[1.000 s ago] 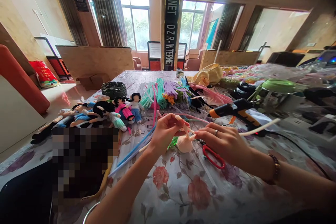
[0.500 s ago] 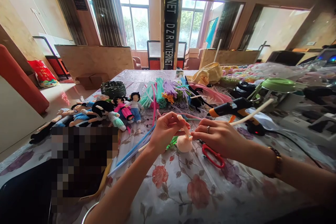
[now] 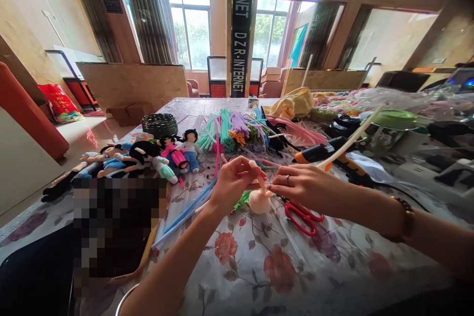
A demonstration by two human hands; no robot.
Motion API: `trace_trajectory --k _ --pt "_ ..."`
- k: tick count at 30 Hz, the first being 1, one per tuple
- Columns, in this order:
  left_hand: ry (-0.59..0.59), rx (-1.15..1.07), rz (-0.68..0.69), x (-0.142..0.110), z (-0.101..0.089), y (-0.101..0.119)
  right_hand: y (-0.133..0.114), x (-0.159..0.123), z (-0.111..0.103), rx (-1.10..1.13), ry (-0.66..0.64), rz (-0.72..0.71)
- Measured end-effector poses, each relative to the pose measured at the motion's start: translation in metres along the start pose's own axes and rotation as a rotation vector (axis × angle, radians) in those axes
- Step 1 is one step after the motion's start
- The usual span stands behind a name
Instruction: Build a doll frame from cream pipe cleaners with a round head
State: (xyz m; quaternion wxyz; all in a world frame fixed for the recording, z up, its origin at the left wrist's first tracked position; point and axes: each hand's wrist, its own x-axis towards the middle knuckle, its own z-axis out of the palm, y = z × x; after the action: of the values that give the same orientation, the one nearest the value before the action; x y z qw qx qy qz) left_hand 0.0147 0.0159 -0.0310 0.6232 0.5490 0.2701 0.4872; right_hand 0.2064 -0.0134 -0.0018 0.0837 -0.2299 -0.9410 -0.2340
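My left hand (image 3: 234, 181) pinches the short end of a cream pipe cleaner (image 3: 348, 141) just above a small cream ball (image 3: 259, 202) wound from it. My right hand (image 3: 301, 185), with a ring on one finger, is closed on the long end, which sticks up and to the right over the glue gun (image 3: 335, 155). Both hands hover a little above the flowered tablecloth (image 3: 259, 266), fingertips almost touching.
Red-handled scissors (image 3: 303, 217) lie under my right hand. A pile of coloured pipe cleaners (image 3: 237, 131) and a row of small dolls (image 3: 148, 155) lie further back. A black wire coil (image 3: 160, 125) sits behind the dolls, and a blurred dark object (image 3: 114, 227) at near left.
My right hand has rolled, swinging the long free end of the cream pipe cleaner from low and rightward to steeply up. My left hand and the ball stay nearly in place.
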Motion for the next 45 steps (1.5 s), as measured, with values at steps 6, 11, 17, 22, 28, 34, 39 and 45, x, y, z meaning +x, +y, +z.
trace_trajectory --k 6,11,17,22,28,34,39,45 --pt "0.002 -0.001 0.006 0.0 0.0 0.0 0.004 0.002 0.004 0.171 -0.063 0.196" --pt "0.014 -0.005 0.012 0.0 -0.001 -0.001 -0.003 0.004 0.004 0.169 -0.054 0.229" --pt "0.05 -0.025 0.016 0.001 -0.001 -0.003 -0.009 0.005 -0.002 0.09 -0.124 0.147" --pt "0.055 -0.009 0.01 0.001 -0.002 -0.003 -0.012 0.004 0.001 0.084 -0.054 0.121" --pt "0.043 -0.013 0.014 0.002 -0.002 -0.004 -0.01 0.004 0.007 0.053 -0.049 0.065" --pt "0.062 -0.019 0.011 0.002 -0.002 -0.002 -0.009 0.006 0.002 0.061 -0.099 0.091" --pt "0.078 -0.01 0.015 0.002 -0.002 -0.003 -0.011 0.004 0.0 0.041 -0.097 0.14" --pt "0.083 -0.021 0.019 0.003 -0.003 -0.006 -0.017 0.0 0.006 0.077 0.013 0.23"
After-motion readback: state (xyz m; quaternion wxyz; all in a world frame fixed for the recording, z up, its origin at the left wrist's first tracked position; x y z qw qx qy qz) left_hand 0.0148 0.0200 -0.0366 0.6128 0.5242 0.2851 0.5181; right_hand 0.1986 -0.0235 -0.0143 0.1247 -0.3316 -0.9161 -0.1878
